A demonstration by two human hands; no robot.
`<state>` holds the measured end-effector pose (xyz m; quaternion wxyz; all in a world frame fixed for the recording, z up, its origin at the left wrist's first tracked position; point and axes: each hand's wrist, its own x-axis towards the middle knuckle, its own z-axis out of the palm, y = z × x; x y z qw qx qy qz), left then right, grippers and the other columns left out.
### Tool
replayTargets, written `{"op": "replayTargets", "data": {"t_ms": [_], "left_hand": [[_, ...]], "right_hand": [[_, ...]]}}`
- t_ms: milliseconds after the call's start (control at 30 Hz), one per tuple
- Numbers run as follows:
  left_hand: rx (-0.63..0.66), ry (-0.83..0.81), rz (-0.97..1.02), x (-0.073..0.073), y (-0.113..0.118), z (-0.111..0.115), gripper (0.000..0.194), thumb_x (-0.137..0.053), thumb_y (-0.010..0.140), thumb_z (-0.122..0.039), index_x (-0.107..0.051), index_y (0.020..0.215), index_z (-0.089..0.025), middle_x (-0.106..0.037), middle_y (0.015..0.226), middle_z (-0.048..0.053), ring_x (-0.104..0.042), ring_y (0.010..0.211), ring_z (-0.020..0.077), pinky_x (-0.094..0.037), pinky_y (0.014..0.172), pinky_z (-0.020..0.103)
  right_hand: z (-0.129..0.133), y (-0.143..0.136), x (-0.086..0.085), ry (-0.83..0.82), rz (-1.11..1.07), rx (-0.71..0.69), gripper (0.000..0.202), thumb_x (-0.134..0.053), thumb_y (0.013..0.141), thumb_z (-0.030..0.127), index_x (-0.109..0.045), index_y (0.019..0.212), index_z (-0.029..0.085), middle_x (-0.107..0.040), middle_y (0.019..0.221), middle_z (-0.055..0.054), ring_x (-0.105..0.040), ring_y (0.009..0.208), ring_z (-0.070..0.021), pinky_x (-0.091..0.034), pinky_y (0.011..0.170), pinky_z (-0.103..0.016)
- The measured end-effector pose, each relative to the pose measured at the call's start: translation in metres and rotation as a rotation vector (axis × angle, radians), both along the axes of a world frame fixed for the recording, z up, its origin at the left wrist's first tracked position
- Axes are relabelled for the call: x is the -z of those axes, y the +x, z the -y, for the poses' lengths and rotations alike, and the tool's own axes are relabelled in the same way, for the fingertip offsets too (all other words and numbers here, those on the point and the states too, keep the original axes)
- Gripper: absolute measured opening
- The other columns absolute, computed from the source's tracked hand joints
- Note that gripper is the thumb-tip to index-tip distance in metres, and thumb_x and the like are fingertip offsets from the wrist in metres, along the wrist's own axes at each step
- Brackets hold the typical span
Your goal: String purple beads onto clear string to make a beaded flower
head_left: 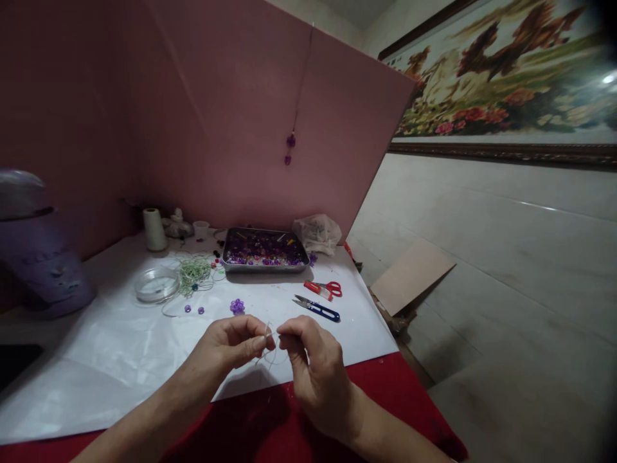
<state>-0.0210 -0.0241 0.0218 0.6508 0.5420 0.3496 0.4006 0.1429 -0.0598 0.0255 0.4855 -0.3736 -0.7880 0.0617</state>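
Thin clear thread point(277, 361) runs in loose loops between my two hands, over the near edge of the white sheet. My left hand point(241, 341) pinches it between thumb and forefinger. From the other side my right hand point(313, 363) also pinches the thread, its fingertips close to the left ones. Just beyond my hands lies a purple beaded ball point(237, 307). Two loose purple beads point(194, 309) rest to its left. Blue thread snips point(318, 308) and red-handled scissors point(332, 289) lie beyond my right hand.
A metal tray point(267, 267) of mixed beads stands at the back, beside a plastic bag point(318, 233). To the left are a clear spool point(157, 285), tangled green cord point(194, 275), a white thread cone point(155, 230) and a purple bin point(48, 270). A beaded strand point(290, 141) hangs on the pink board.
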Motion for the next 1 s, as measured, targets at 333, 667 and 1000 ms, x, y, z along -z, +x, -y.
{"op": "replayTargets", "data": {"t_ms": [333, 667, 1000], "left_hand": [[-0.004, 0.012, 0.018, -0.001, 0.000, 0.000, 0.011, -0.070, 0.068, -0.029, -0.067, 0.066, -0.018, -0.061, 0.062, -0.002, -0.044, 0.059, 0.0112, -0.033, 0.058, 0.023], [0.044, 0.076, 0.003, -0.005, 0.001, 0.002, 0.013, -0.072, 0.066, -0.030, -0.068, 0.064, -0.017, -0.063, 0.065, 0.001, -0.052, 0.067, 0.0156, -0.038, 0.067, 0.026], [0.113, 0.046, 0.043, 0.000, -0.001, 0.000, 0.008, -0.070, 0.069, -0.025, -0.068, 0.066, -0.018, -0.065, 0.068, 0.001, -0.055, 0.069, 0.0163, -0.040, 0.068, 0.027]], "right_hand": [[0.010, 0.000, -0.006, -0.051, 0.119, -0.018, 0.016, -0.041, 0.082, 0.006, -0.049, 0.092, 0.016, -0.059, 0.078, -0.007, -0.056, 0.069, -0.0188, -0.043, 0.065, -0.032], [-0.001, 0.001, -0.022, -0.354, 0.155, -0.037, 0.030, -0.037, 0.085, 0.004, -0.048, 0.109, 0.017, -0.059, 0.093, -0.007, -0.056, 0.083, -0.0177, -0.046, 0.068, -0.029], [-0.008, 0.005, -0.030, -0.404, 0.070, -0.144, 0.023, -0.043, 0.080, 0.001, -0.058, 0.083, 0.018, -0.058, 0.063, 0.002, -0.055, 0.056, -0.0103, -0.044, 0.054, -0.021]]}}
